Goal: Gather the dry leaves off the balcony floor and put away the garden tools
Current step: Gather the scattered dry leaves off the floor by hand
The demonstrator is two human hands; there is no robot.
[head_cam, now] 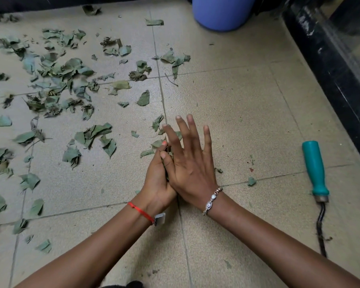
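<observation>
Floor [247, 100] — splayed right hand [188, 163] over left hand [156, 183], leaves [165, 167] seemingly between

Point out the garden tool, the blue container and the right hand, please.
garden tool [313, 165], head view, middle of its teal handle.
blue container [220, 15], head view, front wall near its base.
right hand [190, 165], head view, back of the hand.

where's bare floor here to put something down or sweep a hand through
Bare floor runs from the right hand to the teal-handled tool, and on up to the blue bucket and the black ledge; only a few scraps lie there. Left of the left hand it is crowded: dry leaves litter the tiles out to the picture's edge.
</observation>
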